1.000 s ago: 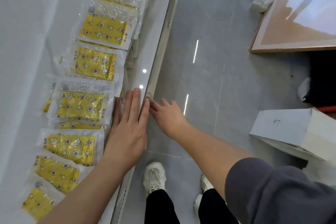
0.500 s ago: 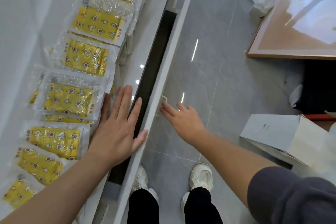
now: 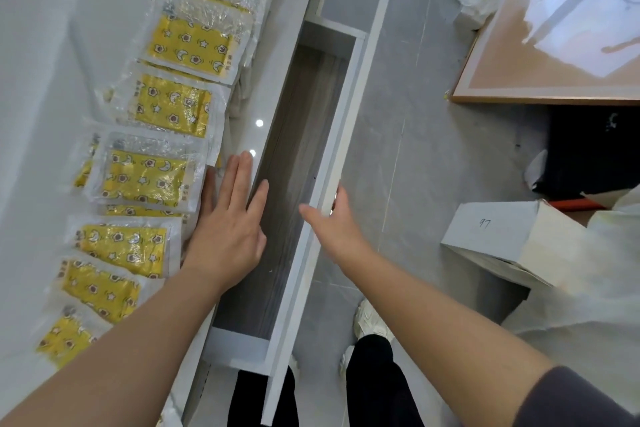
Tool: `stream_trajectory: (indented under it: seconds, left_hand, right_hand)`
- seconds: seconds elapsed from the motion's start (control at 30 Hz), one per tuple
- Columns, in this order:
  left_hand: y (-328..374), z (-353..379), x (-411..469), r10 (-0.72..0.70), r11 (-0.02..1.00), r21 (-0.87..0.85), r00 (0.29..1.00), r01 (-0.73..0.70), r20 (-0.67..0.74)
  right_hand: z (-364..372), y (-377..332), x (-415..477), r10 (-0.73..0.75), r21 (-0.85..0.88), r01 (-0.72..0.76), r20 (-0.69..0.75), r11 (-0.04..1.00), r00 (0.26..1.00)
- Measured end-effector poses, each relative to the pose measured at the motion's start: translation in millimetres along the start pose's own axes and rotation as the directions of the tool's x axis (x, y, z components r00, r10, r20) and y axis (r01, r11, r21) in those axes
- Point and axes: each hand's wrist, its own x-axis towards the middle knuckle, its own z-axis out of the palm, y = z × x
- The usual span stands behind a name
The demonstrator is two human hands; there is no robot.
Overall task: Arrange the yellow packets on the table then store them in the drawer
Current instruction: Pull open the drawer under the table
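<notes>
At the centre of the view, running from six o'clock up toward twelve, the drawer (image 3: 298, 156) stands open below the front edge of the desk (image 3: 263, 104), and the part of its grey floor that shows is bare. The right hand (image 3: 332, 218) has its grip clamped on the drawer's white front panel, thumb on the inner side and fingers curled over the outer face, where they are partly hidden. The left hand (image 3: 228, 229) lies flat on the desk edge at nine o'clock from the right hand, its grip apart, fingers straight and holding nothing. The yellow packets (image 3: 149, 177) are all on the desk, none in the drawer. They form a loose, overlapping row in clear wrappers from seven o'clock up to twelve, just beside the left hand. By the look of it the arranging is done and the storing step is only starting, with the drawer ready. The next move likely calls for the right hand to let go of the panel and for the hands to gather the packets nearest the left hand and lay them flat in the long, narrow drawer. The slippery wrappers may slide apart if lifted as a stack.
</notes>
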Motion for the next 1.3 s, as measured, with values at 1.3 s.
stream_trajectory:
  seconds: [1.3]
  left_hand:
    - [18, -22, -20, -0.046, 0.999, 0.004, 0.999, 0.046, -0.012]
  right_hand:
    - [-44, 4, -49, -0.064, -0.425, -0.052, -0.254, 0.904, 0.965]
